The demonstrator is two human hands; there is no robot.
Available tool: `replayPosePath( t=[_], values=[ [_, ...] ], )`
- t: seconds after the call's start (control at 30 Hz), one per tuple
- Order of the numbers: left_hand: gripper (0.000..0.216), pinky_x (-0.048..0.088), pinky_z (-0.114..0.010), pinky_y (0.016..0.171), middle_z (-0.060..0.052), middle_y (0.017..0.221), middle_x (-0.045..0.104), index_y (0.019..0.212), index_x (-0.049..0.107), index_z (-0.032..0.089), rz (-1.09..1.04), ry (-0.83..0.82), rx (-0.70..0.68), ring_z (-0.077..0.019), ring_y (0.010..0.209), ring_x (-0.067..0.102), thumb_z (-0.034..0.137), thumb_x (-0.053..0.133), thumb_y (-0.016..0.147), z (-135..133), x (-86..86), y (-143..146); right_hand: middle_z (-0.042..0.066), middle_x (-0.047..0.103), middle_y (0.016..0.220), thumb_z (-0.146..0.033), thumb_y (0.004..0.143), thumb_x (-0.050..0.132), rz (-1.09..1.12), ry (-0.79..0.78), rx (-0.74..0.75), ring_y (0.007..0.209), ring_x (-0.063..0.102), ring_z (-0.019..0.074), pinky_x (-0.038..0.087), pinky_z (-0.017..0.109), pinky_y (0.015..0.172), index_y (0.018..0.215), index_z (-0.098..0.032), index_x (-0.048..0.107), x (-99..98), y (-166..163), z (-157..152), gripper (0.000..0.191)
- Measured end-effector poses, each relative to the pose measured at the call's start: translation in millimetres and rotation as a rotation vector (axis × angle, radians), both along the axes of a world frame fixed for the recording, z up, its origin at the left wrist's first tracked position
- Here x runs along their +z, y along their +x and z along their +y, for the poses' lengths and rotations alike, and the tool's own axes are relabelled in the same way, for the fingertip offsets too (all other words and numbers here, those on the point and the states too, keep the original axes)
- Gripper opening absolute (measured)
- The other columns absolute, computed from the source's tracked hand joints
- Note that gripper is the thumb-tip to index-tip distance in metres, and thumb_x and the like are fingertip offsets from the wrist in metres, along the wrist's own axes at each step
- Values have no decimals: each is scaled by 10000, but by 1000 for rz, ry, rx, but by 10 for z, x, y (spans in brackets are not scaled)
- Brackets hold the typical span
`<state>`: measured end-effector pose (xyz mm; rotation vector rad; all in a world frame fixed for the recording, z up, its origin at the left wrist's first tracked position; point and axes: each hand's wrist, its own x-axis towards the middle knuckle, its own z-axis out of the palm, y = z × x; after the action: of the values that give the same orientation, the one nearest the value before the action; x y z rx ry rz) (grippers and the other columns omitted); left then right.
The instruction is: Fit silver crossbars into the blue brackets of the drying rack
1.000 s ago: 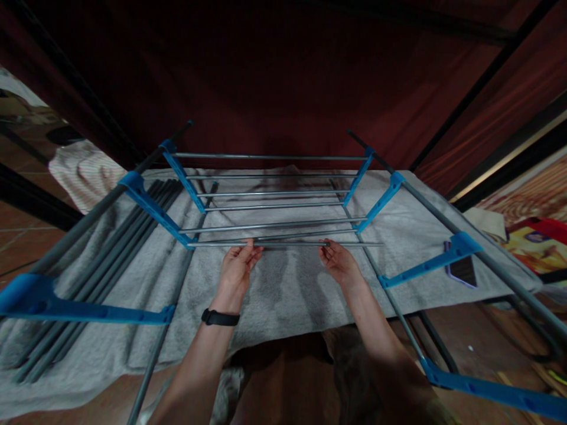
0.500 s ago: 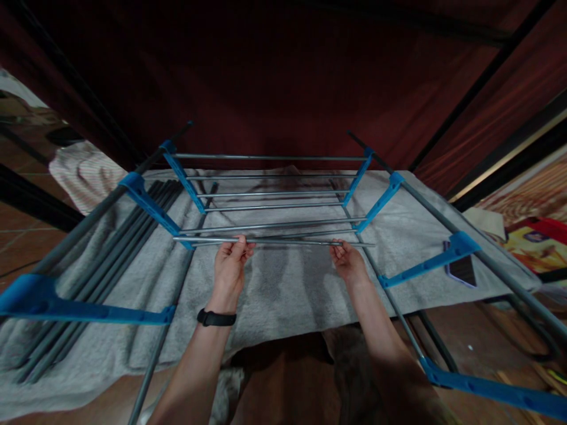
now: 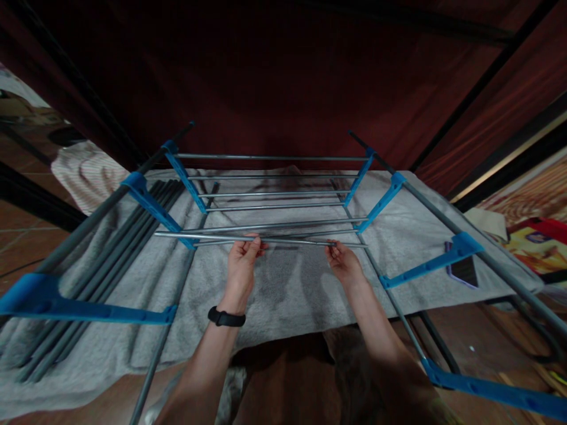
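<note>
My left hand (image 3: 242, 263) and my right hand (image 3: 344, 261) both pinch a thin grey metal rod (image 3: 292, 239) held level in front of me. The rod's left end pokes out past the left blue plastic bracket (image 3: 153, 206). Its right end lies near the right blue bracket (image 3: 380, 201). Behind it, several grey rods (image 3: 274, 192) span the two brackets of a drying rack frame. A black band sits on my left wrist.
A grey towel (image 3: 287, 289) covers the floor under the frame. Several loose dark poles (image 3: 110, 254) lie on its left side. A phone (image 3: 463, 270) rests on the towel at right. More blue brackets (image 3: 80, 308) jut in from both sides. A dark red cloth hangs behind.
The rod has slid to the left, its left end now sticking out beyond the left bracket. My left hand shifted slightly right along it.
</note>
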<state>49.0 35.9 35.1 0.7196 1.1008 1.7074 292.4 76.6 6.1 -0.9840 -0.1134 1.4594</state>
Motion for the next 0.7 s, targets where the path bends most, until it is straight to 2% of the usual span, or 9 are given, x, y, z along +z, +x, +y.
replayPosePath(
  t=[0.13,0.27,0.47,0.7],
  values=[
    [280,465,-251,644,-2,765,665,914,657,190,23,-17,-13,-136,705,652,308,790,698,3,-13,55,-25,694,668,-58,842,581,3,11,27,611,663,80,589,178,664,722,-192,610,-19,-48,-12,182],
    [267,473,-264,665,-17,794,685,927,661,190,59,-3,-41,-143,715,659,305,774,714,-9,0,124,-17,692,669,-53,881,522,38,-12,44,617,659,74,592,177,666,720,-187,606,8,-92,-23,225],
    [302,482,-285,686,-68,950,731,969,641,193,78,10,-104,-175,779,685,345,754,734,-26,24,184,-17,688,661,-50,894,486,44,-27,49,620,660,79,598,178,653,729,-195,608,25,-107,-37,251],
    [286,466,-272,679,-68,925,733,951,653,188,47,-22,-81,-156,731,675,317,768,723,-27,43,195,1,689,680,-52,867,509,34,-39,67,621,668,93,601,189,657,721,-200,601,-13,-90,-31,228]
  ],
)
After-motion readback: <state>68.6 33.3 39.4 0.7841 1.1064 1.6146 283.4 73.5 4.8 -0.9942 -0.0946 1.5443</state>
